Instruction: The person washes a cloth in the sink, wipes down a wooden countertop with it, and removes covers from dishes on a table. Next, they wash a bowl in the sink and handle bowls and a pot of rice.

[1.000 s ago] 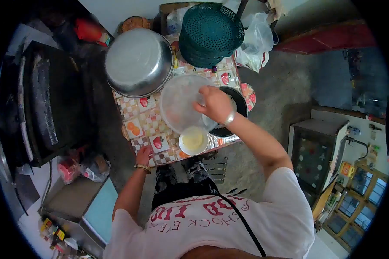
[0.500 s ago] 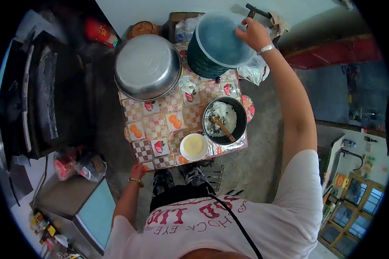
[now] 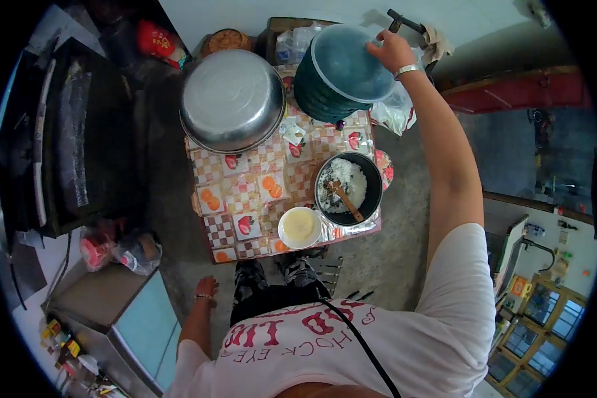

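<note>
My right hand (image 3: 393, 52) grips the rim of a translucent round lid (image 3: 351, 63), which lies over the top of the stacked green baskets (image 3: 310, 91). My left hand (image 3: 207, 287) hangs just off the table's near edge; its fingers are small and hard to read. On the patterned table (image 3: 249, 192) stands a dark pot (image 3: 377, 189) holding white rice, dark bits and a wooden spoon (image 3: 349, 202). Beside it is a white bowl (image 3: 300, 227) of pale yellow contents. A large metal basin (image 3: 229, 99) rests upside down at the back left.
A small white packet (image 3: 292, 132) lies near the basin. Plastic bags (image 3: 395, 113) are right of the baskets. Left of the table are a black appliance (image 3: 79, 139) and a cabinet (image 3: 136, 325) with bags on it. A red floral stool (image 3: 384, 167) shows beyond the pot.
My right hand has carried the translucent lid from above the bowl and pot up onto the green baskets, uncovering the pot. My left hand has moved off the table edge, towards my body.
</note>
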Motion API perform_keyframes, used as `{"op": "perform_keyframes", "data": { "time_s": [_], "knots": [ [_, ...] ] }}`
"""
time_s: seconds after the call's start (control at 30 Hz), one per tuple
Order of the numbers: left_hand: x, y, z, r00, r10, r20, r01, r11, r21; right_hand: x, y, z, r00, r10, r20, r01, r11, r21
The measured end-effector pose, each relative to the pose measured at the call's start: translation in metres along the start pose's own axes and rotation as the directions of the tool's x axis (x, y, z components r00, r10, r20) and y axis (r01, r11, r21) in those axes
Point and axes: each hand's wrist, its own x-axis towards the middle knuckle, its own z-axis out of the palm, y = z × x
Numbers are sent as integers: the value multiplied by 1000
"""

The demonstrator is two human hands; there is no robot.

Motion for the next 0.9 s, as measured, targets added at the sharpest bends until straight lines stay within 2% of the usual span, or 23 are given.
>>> {"op": "perform_keyframes", "data": {
  "time_s": [0.1,0.23,0.33,0.4,0.53,0.63,0.7,0.73,0.8,0.83,0.9],
  "knots": [
    [19,2,4,985,143,95,-147,988,38,-1,-1,4,1000,14,-5,-14,1000,8],
    [3,31,25,979,169,113,-172,985,17,-3,1,12,1000,0,-14,0,1000,30],
    [-8,40,37,978,197,65,-197,980,-9,-2,4,16,1000,-14,-28,15,999,36],
    [-5,44,40,986,147,84,-150,988,42,-1,4,17,997,-42,-66,43,999,21],
    [4,31,34,979,178,96,-185,980,74,1,1,16,998,-32,-48,32,999,15],
    [22,22,27,988,131,78,-131,991,3,3,0,20,999,-16,-48,17,1000,14],
    [42,13,6,968,-4,250,-22,995,102,-8,2,26,991,-39,-126,38,999,-7],
    [32,10,-3,971,-45,236,13,991,136,-26,-1,25,996,-11,-85,11,1000,1],
    [30,20,6,957,40,286,20,979,-202,-52,-1,12,986,35,-162,-4,983,183],
    [26,22,9,955,25,294,30,983,-183,-73,8,15,975,37,-218,40,940,338],
    [21,33,19,987,98,127,-104,994,42,-134,42,39,940,260,-221,-169,918,360]
  ]
}}
